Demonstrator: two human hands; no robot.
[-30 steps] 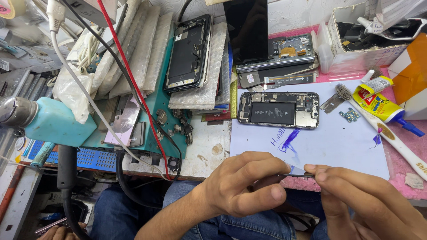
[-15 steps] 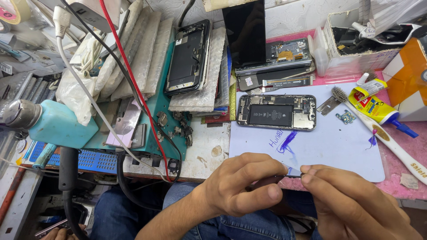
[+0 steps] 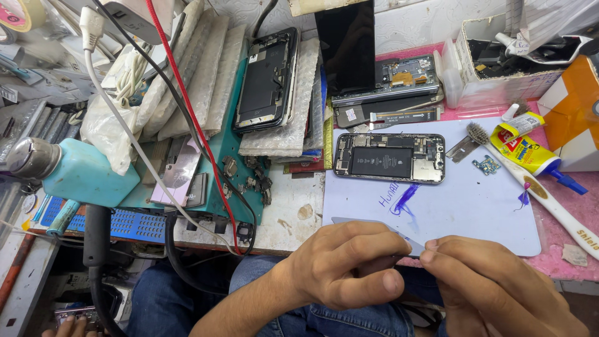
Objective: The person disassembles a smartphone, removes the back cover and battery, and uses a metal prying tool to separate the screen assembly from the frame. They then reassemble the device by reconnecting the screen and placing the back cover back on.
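Both hands meet low at the bench's near edge: the left hand [image 3: 349,265] curls its fingers around a thin grey strip [image 3: 374,226], and the right hand [image 3: 493,284] pinches the strip's tip between thumb and forefinger, over the front rim of the pale blue work mat [image 3: 474,212]. On that mat, well apart from the hands, lies an opened phone [image 3: 390,158] with its black battery showing. A second opened phone [image 3: 267,80] rests on bubble wrap farther back. To the right lie a white toothbrush [image 3: 530,181], a yellow glue tube [image 3: 523,150] and a tiny circuit board [image 3: 486,165].
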